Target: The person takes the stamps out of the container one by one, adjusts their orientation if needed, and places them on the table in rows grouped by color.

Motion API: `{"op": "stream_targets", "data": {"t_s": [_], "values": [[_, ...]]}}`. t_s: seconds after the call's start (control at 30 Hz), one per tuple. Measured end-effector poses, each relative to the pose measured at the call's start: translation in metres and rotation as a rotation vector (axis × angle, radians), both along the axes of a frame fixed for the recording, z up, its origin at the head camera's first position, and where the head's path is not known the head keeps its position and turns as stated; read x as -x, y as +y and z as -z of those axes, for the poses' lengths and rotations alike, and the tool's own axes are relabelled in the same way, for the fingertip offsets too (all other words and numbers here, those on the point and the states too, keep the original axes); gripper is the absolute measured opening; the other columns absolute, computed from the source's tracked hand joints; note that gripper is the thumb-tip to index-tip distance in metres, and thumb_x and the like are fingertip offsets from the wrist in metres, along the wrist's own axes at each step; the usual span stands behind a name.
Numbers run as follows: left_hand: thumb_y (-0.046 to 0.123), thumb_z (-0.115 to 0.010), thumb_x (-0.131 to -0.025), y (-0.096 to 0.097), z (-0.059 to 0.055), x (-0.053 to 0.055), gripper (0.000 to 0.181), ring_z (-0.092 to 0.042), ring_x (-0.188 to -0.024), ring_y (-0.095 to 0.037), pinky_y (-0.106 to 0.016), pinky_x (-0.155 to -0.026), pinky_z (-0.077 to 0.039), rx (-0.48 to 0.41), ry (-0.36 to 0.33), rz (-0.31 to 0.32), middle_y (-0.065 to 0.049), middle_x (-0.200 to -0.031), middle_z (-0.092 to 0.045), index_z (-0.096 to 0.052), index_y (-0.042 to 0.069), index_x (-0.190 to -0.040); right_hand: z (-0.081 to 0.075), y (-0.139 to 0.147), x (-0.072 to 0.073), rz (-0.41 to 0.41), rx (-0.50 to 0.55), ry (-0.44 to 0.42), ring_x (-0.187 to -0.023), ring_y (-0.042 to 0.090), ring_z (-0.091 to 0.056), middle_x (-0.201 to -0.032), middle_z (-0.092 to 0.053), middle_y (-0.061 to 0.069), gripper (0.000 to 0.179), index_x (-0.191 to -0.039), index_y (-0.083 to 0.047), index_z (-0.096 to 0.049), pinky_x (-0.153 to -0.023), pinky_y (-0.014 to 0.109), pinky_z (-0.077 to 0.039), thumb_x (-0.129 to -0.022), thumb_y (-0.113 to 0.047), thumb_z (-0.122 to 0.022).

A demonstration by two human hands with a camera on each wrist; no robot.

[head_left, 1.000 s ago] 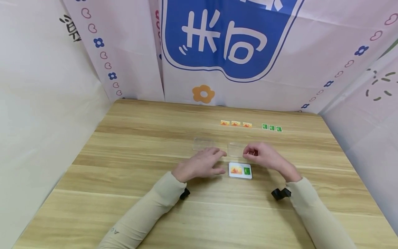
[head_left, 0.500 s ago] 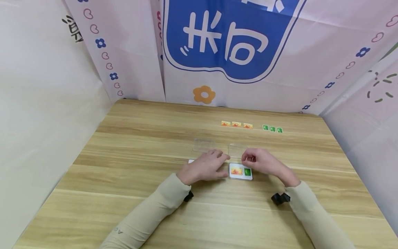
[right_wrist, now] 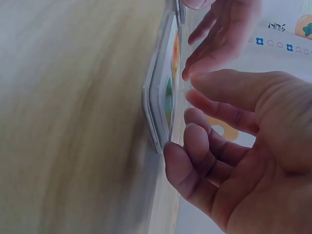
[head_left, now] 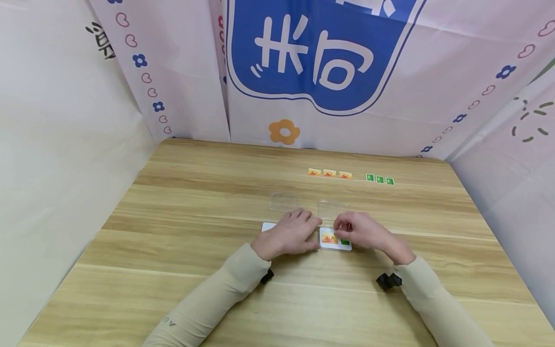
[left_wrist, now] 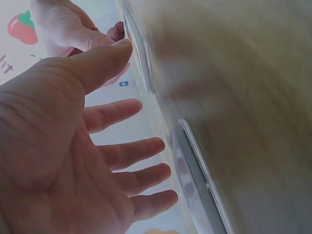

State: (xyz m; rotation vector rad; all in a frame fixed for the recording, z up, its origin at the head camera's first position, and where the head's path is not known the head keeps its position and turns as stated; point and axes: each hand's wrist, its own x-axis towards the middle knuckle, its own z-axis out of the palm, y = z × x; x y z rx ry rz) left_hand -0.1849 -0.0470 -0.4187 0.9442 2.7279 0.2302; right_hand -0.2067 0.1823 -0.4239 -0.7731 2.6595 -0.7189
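In the head view, a white card in a clear case lies flat, bearing an orange picture sticker and a green sticker. My right hand hovers over its right part with bent fingers, partly covering the green sticker. In the right wrist view the lowest fingertip is at the case's edge; nothing shows between thumb and index finger. My left hand stretches toward the card's left side with spread fingers, its thumb beside the edge. Another white card is partly hidden beneath the left hand.
Two clear plastic covers lie just beyond the hands. Three orange stickers and three green stickers form a row near the back of the wooden table. A printed cloth hangs behind.
My left hand has shifted right, close to the stickered card, uncovering a corner of the other white card. My right hand has come nearer and now partly covers the green sticker.
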Motion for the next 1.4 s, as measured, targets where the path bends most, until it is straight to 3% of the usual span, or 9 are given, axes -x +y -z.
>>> {"op": "stream_targets", "data": {"t_s": [0.17,0.37,0.6,0.87,1.4], "values": [[0.048,-0.060,-0.095,0.003,0.002,0.000,0.054,-0.042,-0.135,-0.026,-0.043,-0.114,-0.036,0.007,0.013,0.012,-0.008,-0.140,-0.050,-0.049,0.017,-0.137,-0.001,-0.002,-0.002,-0.004,-0.017,0.009,-0.067,0.010,-0.048,-0.075,-0.058,-0.005,0.004,-0.093,-0.015,-0.068,-0.061,0.023,-0.040,-0.090,-0.017,-0.070],[0.045,-0.061,-0.095,0.005,0.002,-0.001,0.054,-0.048,-0.129,-0.020,-0.035,-0.108,-0.043,-0.012,-0.026,0.025,-0.009,-0.139,-0.049,-0.048,0.017,-0.139,0.000,-0.002,-0.002,-0.008,-0.028,0.030,-0.066,0.009,-0.048,-0.074,-0.058,-0.005,0.006,-0.094,-0.013,-0.067,-0.060,0.022,-0.039,-0.089,-0.015,-0.071],[0.046,-0.061,-0.095,0.007,0.005,-0.001,0.053,-0.044,-0.135,-0.024,-0.036,-0.114,-0.036,0.014,-0.003,0.036,-0.008,-0.139,-0.050,-0.049,0.016,-0.137,0.002,-0.003,-0.002,-0.016,-0.054,0.040,-0.066,0.008,-0.049,-0.074,-0.059,-0.006,0.005,-0.092,-0.015,-0.067,-0.060,0.023,-0.041,-0.089,-0.014,-0.070],[0.046,-0.062,-0.094,0.010,0.005,-0.002,0.050,-0.044,-0.135,-0.026,-0.038,-0.112,-0.039,0.056,0.023,0.025,-0.008,-0.136,-0.051,-0.052,0.016,-0.132,0.002,-0.006,-0.002,-0.004,-0.073,0.036,-0.066,0.009,-0.049,-0.075,-0.059,-0.005,0.004,-0.091,-0.014,-0.067,-0.061,0.023,-0.041,-0.089,-0.014,-0.071],[0.050,-0.062,-0.092,0.020,0.001,-0.005,0.046,-0.050,-0.123,-0.022,-0.040,-0.095,-0.050,0.150,0.017,-0.050,-0.004,-0.129,-0.054,-0.055,0.018,-0.125,0.001,-0.007,-0.002,0.013,-0.083,0.020,-0.068,0.010,-0.050,-0.078,-0.060,-0.004,0.006,-0.088,-0.015,-0.064,-0.063,0.025,-0.042,-0.088,-0.014,-0.071]]}}
